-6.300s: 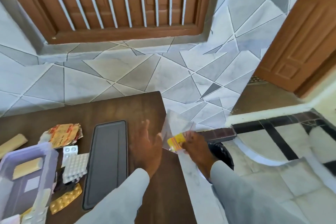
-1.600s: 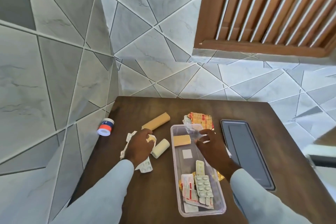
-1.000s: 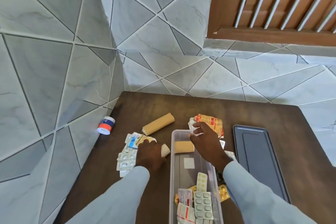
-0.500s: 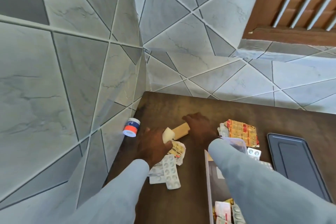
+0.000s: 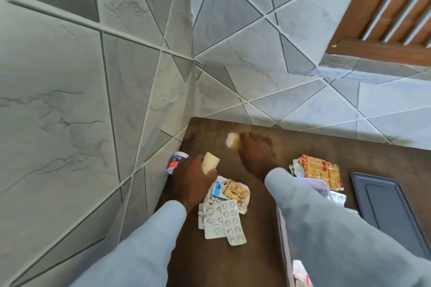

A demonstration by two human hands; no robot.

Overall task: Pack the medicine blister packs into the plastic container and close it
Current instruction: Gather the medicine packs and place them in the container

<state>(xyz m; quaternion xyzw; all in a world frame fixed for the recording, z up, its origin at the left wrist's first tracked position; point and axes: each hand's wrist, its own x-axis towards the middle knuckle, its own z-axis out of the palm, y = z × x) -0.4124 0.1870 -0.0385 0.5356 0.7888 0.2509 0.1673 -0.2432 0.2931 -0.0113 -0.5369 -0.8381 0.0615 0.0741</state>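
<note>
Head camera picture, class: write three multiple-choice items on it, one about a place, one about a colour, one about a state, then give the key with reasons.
1. Where does the small tub with the orange band stand?
A. At the table's left edge, by the tiled wall
B. On the dark lid
C. Inside the plastic container

2. What colour is the lid lying at the right?
A. Dark grey
B. Bright yellow
C. Red

3. What is the left hand doing?
A. Lying flat and empty
B. Gripping a cream roll
C. Pressing the lid down

Key: 1 A, the tub touches the wall beside the table. 2 A, it is plainly dark grey. 3 B, the fingers curl round the roll.
</note>
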